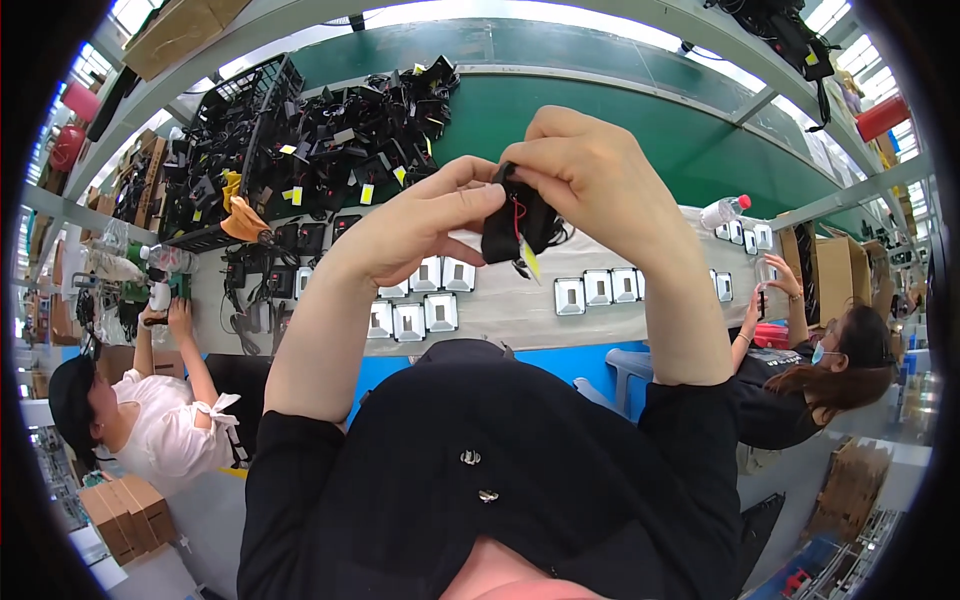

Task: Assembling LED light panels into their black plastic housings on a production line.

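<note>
A: Black part (497, 237): where, which way?
B: Held up over the table (508, 308), between both hands. Long axis near upright in view; yellow plate (531, 262) at the lower end, slanting down to the right.
A: Looks?
B: Dull black, red wire (519, 211) showing mid-way, dark cords (557, 233) bunched on the right.
A: Grip?
B: Right hand (592, 168) pinches the top end. Left hand (425, 225) grips the left side, thumb near the top; some fingertips hidden.
</note>
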A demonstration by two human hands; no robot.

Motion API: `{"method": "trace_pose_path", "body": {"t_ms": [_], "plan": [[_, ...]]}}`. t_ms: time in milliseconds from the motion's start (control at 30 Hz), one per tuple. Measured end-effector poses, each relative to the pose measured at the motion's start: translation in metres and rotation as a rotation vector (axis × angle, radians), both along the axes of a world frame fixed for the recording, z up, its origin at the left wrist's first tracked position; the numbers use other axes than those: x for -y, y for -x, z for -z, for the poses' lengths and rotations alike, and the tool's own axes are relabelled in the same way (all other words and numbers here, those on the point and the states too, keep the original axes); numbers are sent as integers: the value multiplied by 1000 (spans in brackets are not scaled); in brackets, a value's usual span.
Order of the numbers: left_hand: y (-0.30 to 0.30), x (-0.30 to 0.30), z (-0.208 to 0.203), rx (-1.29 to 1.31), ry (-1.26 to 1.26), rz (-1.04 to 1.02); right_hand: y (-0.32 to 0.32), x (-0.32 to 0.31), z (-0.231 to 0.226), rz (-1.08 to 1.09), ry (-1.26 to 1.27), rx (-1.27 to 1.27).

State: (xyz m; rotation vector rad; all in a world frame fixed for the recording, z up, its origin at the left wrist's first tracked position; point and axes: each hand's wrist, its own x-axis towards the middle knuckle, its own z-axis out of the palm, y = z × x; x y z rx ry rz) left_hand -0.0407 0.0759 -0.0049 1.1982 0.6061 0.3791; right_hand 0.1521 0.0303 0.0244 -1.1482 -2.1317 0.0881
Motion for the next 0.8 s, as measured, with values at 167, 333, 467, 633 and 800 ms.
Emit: {"method": "trace_pose_path", "body": {"t_ms": [167, 333, 467, 633, 800], "plan": [[-5, 29, -5, 87, -17, -23, 9, 10, 6, -112, -6, -1], [-5, 35, 9, 231, 6, -326, 1, 33, -3, 21, 59, -293], [1, 42, -1, 256, -46, -359, 12, 59, 7, 16, 98, -106], [3, 46, 3, 235, -143, -384, 35, 65, 12, 134, -37, 11], [4, 46, 6, 251, -342, -516, 43, 67, 13, 153, -130, -2]]}}
